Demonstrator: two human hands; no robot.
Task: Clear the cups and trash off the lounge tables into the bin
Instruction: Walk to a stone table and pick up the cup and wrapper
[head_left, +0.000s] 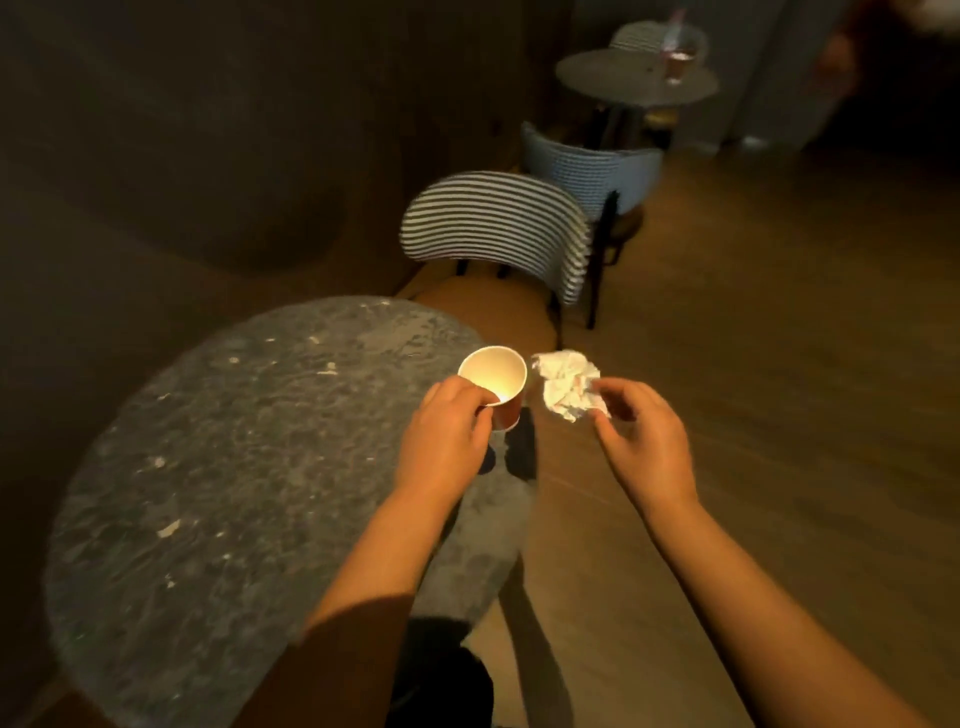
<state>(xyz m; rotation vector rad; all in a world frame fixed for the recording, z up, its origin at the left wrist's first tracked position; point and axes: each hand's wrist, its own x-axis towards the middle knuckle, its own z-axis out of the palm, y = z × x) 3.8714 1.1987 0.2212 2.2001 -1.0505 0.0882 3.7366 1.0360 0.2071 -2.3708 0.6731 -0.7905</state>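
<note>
My left hand grips an orange paper cup with a white inside, held upright above the right edge of a round grey stone table. Its mouth faces up and looks empty. My right hand pinches a crumpled white napkin between thumb and fingertips, just right of the cup and past the table's edge, over the wooden floor. On a second round table far back stands a clear cup with a straw and pinkish drink. No bin is in view.
A striped chair with an orange seat stands right behind the near table. A second pale chair sits between it and the far table. A dark upholstered wall or bench fills the left. Wooden floor stretches along the right.
</note>
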